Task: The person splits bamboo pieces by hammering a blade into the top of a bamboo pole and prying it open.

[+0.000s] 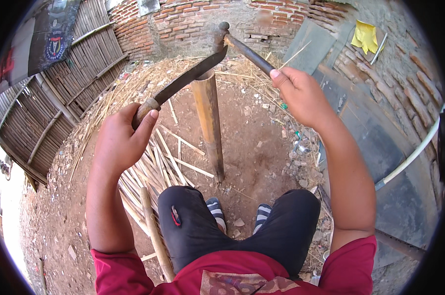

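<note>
My left hand [125,133] is closed round the wooden handle of a machete [185,77], whose dark blade slants up to the right. The blade crosses the top of an upright bamboo pole [207,113]; whether it is cut into the rim I cannot tell. In my right hand [301,96] is a hammer [249,53], gripped by its dark handle. The hammer's head is at the blade's tip, over its back edge; whether they touch is unclear. The pole's foot stands on the dirt in front of my feet.
Split bamboo strips [148,172] lie heaped left of the pole, with a longer bamboo stick [156,231] beside my left leg. A woven bamboo fence [60,93] stands at left, a brick wall [183,24] behind. Dark panels [380,152] lean at right, near a yellow cloth [365,37].
</note>
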`<state>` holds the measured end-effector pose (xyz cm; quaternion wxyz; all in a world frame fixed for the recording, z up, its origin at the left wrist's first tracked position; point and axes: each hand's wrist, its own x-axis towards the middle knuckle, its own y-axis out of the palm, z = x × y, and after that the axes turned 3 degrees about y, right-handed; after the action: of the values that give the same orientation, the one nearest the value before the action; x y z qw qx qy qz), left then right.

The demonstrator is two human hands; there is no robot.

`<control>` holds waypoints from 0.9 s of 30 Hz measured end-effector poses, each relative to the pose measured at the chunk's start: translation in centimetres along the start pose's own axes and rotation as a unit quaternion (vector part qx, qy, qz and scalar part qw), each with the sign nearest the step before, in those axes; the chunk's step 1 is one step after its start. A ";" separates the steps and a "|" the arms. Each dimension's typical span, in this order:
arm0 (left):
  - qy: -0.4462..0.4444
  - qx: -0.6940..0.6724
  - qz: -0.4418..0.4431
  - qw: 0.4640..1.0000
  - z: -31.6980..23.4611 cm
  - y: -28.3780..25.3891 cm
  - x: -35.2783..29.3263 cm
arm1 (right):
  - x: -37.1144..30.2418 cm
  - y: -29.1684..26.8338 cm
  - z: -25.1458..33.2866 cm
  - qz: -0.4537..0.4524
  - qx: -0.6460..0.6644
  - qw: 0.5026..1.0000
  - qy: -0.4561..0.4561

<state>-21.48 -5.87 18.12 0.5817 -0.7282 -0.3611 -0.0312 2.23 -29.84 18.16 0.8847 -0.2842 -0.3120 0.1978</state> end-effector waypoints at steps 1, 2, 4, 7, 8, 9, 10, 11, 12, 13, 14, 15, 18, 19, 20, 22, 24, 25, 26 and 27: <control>0.000 0.000 -0.001 1.000 0.0 0.0 0.0 | 0.3 -0.4 0.0 0.015 -0.014 1.000 0.012; -0.002 0.001 0.000 1.000 0.1 0.1 -0.1 | 0.6 -0.9 0.0 -0.004 -0.006 1.000 0.001; 0.000 -0.001 0.000 1.000 0.0 0.2 0.0 | 0.8 -1.8 0.2 -0.041 0.011 0.999 -0.019; 0.006 -0.003 0.000 1.000 0.2 0.1 0.0 | 0.4 -0.8 0.8 -0.057 0.024 0.998 -0.025; 0.008 -0.003 -0.001 1.000 0.1 0.1 0.1 | 0.6 -0.8 0.7 -0.036 -0.005 0.999 -0.028; 0.012 0.002 -0.003 1.000 0.2 0.1 0.1 | 0.8 -0.9 0.4 -0.014 -0.035 0.999 -0.031; 0.015 0.008 -0.004 1.000 0.3 0.1 0.2 | 1.1 -1.0 0.2 0.007 -0.064 0.997 -0.034; 0.019 0.013 -0.003 1.000 0.4 0.3 0.3 | 1.2 -1.3 0.4 -0.005 -0.043 0.999 -0.028; 0.015 0.013 -0.003 1.000 0.3 0.2 0.4 | 1.2 -1.8 0.9 -0.016 -0.022 0.999 -0.021; 0.011 0.013 -0.002 1.000 0.1 0.0 0.4 | 1.2 -2.0 1.2 -0.028 0.000 0.999 -0.015; 0.007 0.013 -0.001 1.000 0.0 0.1 0.5 | 1.1 -1.5 1.2 -0.032 0.006 0.999 -0.020; 0.006 0.013 0.000 1.000 0.1 0.3 0.5 | 0.9 -0.8 1.2 -0.035 0.012 0.999 -0.025; 0.009 0.014 -0.012 1.000 0.1 0.2 0.6 | 1.6 -0.1 0.0 0.016 -0.040 0.999 -0.020; 0.014 0.015 -0.024 0.999 0.3 0.3 0.6 | 2.0 -0.2 -0.3 0.044 -0.069 0.997 -0.014; 0.019 0.017 -0.033 0.999 0.4 0.5 0.7 | 2.1 -0.3 -0.2 0.027 -0.044 0.999 -0.012; 0.010 0.030 -0.012 0.999 0.2 0.5 0.8 | 2.0 -0.9 0.2 -0.008 0.007 1.000 -0.006; 0.010 0.035 -0.005 0.999 0.2 0.3 0.9 | 2.1 -0.2 0.0 -0.012 0.007 1.000 -0.026; 0.013 0.035 -0.007 0.999 0.2 0.3 0.9 | 2.1 0.0 0.0 -0.014 0.007 0.999 -0.037; 0.015 0.037 -0.010 0.999 0.3 0.3 1.0 | 2.3 -0.1 0.1 0.012 -0.021 1.000 -0.018; 0.011 0.038 -0.004 0.999 0.2 0.3 1.2 | 2.5 -0.4 0.1 0.038 -0.048 0.998 0.000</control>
<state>-20.53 -5.17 18.40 0.6132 -0.7033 -0.3585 -0.0280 4.05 -28.78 19.64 0.8620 -0.3377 -0.3100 0.2163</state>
